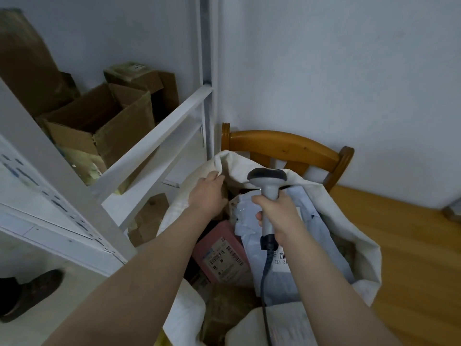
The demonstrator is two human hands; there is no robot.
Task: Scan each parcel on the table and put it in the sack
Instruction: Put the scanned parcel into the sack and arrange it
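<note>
A white cloth sack stands open below me, propped against a wooden chair. My left hand grips the sack's far left rim and holds it up. My right hand is closed around the handle of a grey barcode scanner, which hangs over the sack's mouth with its dark cable trailing down. Inside the sack lie a pink parcel with a barcode label, a pale blue-grey mailer bag with a white label, and a brown parcel lower down.
A wooden chair stands behind the sack against the white wall. A white metal shelf frame with open cardboard boxes fills the left. Wooden floor lies to the right. A dark shoe shows at the lower left.
</note>
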